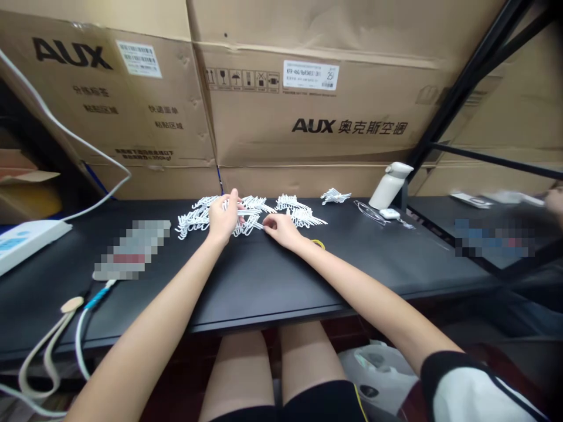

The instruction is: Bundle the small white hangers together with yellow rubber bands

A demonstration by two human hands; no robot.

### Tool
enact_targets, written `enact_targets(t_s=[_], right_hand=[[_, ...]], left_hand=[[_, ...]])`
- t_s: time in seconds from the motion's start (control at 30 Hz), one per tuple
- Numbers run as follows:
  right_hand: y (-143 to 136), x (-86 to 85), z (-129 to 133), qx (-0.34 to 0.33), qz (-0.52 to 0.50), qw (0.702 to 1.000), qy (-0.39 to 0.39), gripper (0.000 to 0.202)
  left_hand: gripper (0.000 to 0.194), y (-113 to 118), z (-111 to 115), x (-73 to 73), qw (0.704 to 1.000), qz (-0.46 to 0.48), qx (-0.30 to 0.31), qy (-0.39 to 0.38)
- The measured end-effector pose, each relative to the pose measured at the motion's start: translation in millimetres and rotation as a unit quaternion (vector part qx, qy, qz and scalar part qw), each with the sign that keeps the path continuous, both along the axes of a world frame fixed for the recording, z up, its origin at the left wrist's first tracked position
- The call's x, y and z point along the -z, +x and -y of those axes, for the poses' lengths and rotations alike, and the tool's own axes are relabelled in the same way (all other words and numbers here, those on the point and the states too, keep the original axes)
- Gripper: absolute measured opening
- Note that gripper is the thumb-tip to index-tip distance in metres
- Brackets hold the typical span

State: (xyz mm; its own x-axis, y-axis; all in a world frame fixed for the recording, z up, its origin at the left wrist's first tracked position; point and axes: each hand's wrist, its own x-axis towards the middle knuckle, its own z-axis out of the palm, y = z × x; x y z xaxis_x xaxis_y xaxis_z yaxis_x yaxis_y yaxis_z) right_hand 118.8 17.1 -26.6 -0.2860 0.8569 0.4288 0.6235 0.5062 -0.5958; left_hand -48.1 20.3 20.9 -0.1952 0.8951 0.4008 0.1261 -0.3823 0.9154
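Observation:
White wire hooks [189, 223] lie in rows and clusters along the far side of the black table. My left hand [223, 219] is closed around some of these hooks, their straight ends sticking out to the right. Just to its right, my right hand [281, 230] pinches the tip of a white wire hook [255, 224] between thumb and fingers. Behind and beside the right hand lie more hooks [303, 215]. A separate bundle of hooks [335, 196] rests farther right. Yellow bands [318, 244] lie by my right wrist, partly hidden.
A phone [136, 249] with a cable lies at left, near a white power strip [33, 240]. A white bottle [389, 186] and a small white case [389, 214] stand at right. Cardboard boxes [264, 135] wall the back. Another person's hand [555, 202] shows at the right edge.

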Motion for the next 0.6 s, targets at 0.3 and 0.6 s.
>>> enact_targets(t_s=[0.3, 0.6], right_hand=[[0.1, -3.3, 6.5, -0.003, 0.047, 0.999, -0.02, 0.012], [-0.6, -5.1, 12.0, 0.011, 0.054, 0.998, 0.011, 0.02]], left_hand=[[0.04, 2.2, 1.8, 1.8, 1.0, -0.02, 0.004, -0.005], [0.037, 0.7, -0.1, 6.2, 0.994, -0.098, 0.003, -0.038]])
